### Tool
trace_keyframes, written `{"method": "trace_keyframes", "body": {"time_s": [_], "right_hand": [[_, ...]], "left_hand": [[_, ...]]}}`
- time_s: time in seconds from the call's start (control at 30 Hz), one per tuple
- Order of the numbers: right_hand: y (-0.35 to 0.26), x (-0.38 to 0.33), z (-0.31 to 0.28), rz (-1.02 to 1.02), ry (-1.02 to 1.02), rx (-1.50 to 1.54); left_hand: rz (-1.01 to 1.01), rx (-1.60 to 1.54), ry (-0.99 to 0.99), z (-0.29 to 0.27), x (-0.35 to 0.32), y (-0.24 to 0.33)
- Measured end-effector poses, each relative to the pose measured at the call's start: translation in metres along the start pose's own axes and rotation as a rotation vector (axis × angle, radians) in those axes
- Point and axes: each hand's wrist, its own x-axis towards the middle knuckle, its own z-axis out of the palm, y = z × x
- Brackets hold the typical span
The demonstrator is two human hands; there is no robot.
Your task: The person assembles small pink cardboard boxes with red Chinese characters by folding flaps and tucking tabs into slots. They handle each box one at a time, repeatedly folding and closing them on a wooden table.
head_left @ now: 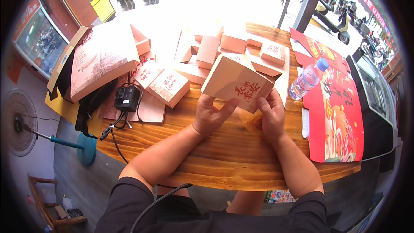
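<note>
Between my two hands, above the wooden table (233,164), is a small tan cardboard box (233,82) with red printed characters, held tilted. My left hand (214,115) grips its lower left side, the thumb on the near face. At the lower right corner my right hand (272,114) is closed on the same box; some fingers of both hands are hidden behind it. Just beyond stands a larger open pink box (189,72) with several small boxes in it. Two closed pink boxes, one of them a printed box (169,87), lie left of my left hand.
A large pink box lid (103,60) leans at the far left, near a black power adapter (127,98) with cables. Right of the open box stands a water bottle (305,80). Red printed cardboard (338,121) covers the table's right end. A fan (23,123) stands at left.
</note>
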Motion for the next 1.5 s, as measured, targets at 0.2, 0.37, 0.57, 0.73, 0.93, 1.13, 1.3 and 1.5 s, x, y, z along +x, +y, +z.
{"method": "trace_keyframes", "body": {"time_s": [0.2, 0.37, 0.57, 0.73, 0.93, 1.13, 1.3, 1.5], "right_hand": [[0.001, 0.002, -0.002, 0.007, -0.012, 0.063], [0.002, 0.003, -0.001, -0.001, 0.019, 0.115], [0.009, 0.000, -0.008, 0.002, 0.045, 0.059], [0.004, 0.002, -0.004, -0.029, 0.056, 0.023], [0.003, 0.000, -0.001, -0.043, 0.082, -0.059], [0.003, 0.004, 0.002, -0.063, 0.221, 0.190], [0.011, 0.007, -0.003, -0.050, 0.286, 0.154], [0.005, 0.012, -0.012, -0.320, 0.391, -0.652]], "left_hand": [[0.001, 0.020, 0.039, 0.003, 0.004, 0.008], [0.003, 0.013, 0.051, 0.003, 0.005, 0.002], [0.007, 0.186, -0.007, -0.002, -0.001, -0.007], [0.010, 0.240, -0.033, -0.002, -0.001, -0.005], [-0.048, 0.116, 0.066, -0.002, -0.002, -0.007], [-0.139, -0.134, 0.190, 0.001, 0.003, 0.004], [-0.181, -0.183, 0.198, -0.004, -0.002, -0.003], [-0.165, -0.195, 0.221, -0.005, -0.006, -0.013]]}}
